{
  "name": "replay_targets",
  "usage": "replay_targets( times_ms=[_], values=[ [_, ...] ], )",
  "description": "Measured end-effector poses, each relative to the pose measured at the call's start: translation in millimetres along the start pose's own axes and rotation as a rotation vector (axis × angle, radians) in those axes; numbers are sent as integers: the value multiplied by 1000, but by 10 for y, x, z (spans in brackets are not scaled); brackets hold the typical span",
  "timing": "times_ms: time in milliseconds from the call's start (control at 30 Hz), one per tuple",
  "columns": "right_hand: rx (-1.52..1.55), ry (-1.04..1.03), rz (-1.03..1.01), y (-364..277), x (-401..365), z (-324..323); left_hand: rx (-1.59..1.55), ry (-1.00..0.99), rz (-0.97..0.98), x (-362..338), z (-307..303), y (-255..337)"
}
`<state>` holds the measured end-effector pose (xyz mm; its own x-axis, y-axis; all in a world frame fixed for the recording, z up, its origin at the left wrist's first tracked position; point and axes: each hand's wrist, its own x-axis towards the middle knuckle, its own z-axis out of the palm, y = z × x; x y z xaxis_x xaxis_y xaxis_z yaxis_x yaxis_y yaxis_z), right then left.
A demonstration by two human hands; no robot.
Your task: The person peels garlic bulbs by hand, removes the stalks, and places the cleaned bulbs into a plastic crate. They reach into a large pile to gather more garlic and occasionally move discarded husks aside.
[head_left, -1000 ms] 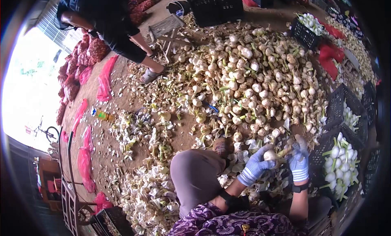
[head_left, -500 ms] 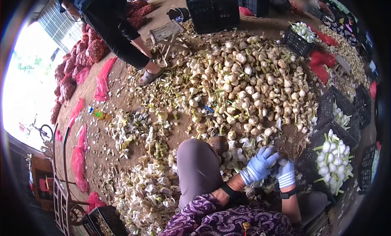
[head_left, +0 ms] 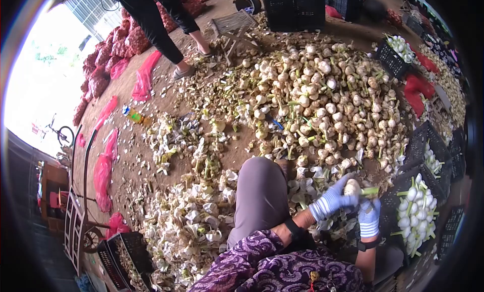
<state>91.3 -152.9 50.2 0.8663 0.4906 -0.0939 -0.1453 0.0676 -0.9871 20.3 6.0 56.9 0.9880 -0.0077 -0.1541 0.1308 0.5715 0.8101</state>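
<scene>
**Round, off-white garlic bulb [head_left: 352,187] comes into clear view, mostly hidden half a second ago**

The left hand [head_left: 330,200] and right hand [head_left: 369,221], both in blue-and-white striped knit gloves, have opened up the space around the bulb since the earlier frame. The left fingers are curled partway closed, gripping the bulb between thumb and fingertips, its short green stem [head_left: 370,191] pointing to the right. The right fingers are bent just below that stem; whether they have hold of it, or of anything else, cannot be told.

The bulb is held up off the brown earth floor, in front of a broad heap of pale, stemmed garlic [head_left: 322,105]. Beside the right hand stands a black plastic crate [head_left: 390,205] of clean white bulbs with green stems [head_left: 416,211]. Papery, cream-coloured peelings [head_left: 184,226] lie thick near the seated worker's grey-mauve trouser leg [head_left: 262,201]. Beyond, a person in dark trousers [head_left: 156,32] stands near a slatted folding stool [head_left: 233,25].
</scene>
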Motion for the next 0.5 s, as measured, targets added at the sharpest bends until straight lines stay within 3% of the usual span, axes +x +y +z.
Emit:
replay_targets(
  times_ms=[33,100,133,167,200,300,333,400,500],
  values=[
    [17,38,-52,28,6,16,412,91,374,59,40,-135],
    [-128,9,-149,33,7,-3,669,247,461,49,44,-228],
    [-31,-79,-7,-99,-35,14,666,251,456,24,54,-198],
    [65,-165,133,-173,-59,20,471,210,243,1,55,-111],
    [-40,-104,81,-87,-56,-2,275,169,34,-3,43,-53],
    [-177,-96,154,-260,-82,114,133,96,-108,14,-66,-102],
    [-177,-99,157,-233,-72,108,91,88,-41,35,-95,-176],
    [-294,-89,-96,-111,-59,70,-25,83,-56,42,-121,-251],
    [-526,-76,-165,-31,4,150,-151,46,-145,-27,-90,-172]
  ],
)
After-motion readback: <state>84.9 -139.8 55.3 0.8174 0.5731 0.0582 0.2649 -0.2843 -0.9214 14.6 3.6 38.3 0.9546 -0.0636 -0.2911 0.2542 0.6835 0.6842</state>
